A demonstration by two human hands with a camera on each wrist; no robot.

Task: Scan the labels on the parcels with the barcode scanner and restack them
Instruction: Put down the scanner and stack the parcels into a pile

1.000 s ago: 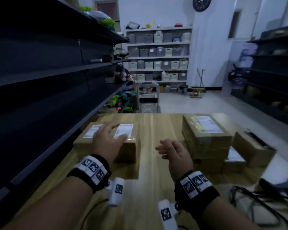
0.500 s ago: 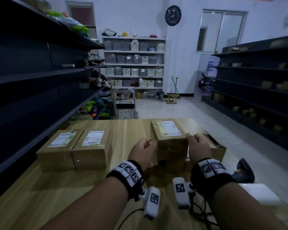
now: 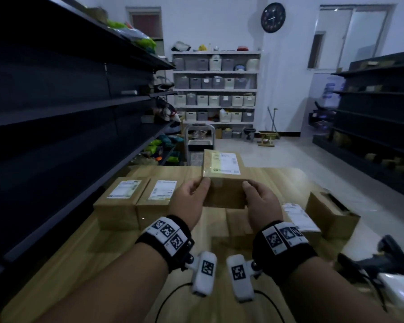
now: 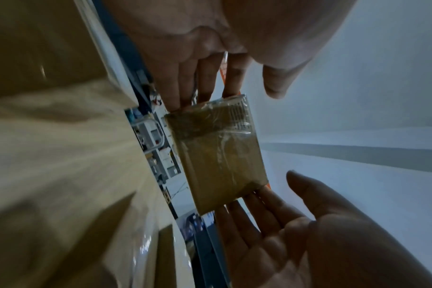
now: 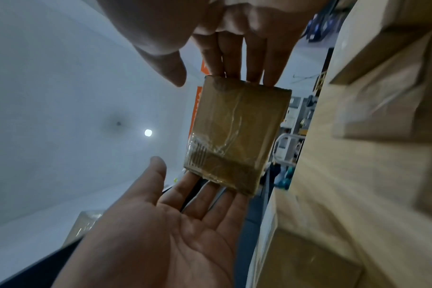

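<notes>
A brown cardboard parcel [image 3: 222,183] with a white label on top is held above the wooden table [image 3: 79,252]. My left hand [image 3: 189,201] and right hand [image 3: 261,203] carry it between them. Their straight fingers press on its two opposite sides. The wrist views show the parcel [image 4: 219,155] [image 5: 234,132] clamped between flat fingers, thumbs off it. Two labelled parcels [image 3: 121,201] [image 3: 156,199] lie side by side at the left. The black barcode scanner [image 3: 383,257] rests at the right, untouched.
More parcels sit at the right: an open-topped box [image 3: 331,213] and a flat one with a label [image 3: 299,215]. Dark shelving [image 3: 56,113] runs along the table's left edge. A trolley [image 3: 200,141] stands beyond the far edge. Cables lie near the scanner.
My left hand left the parcels at the left. Both hands went to the top parcel of the right stack and lifted it off, up and toward the middle.
</notes>
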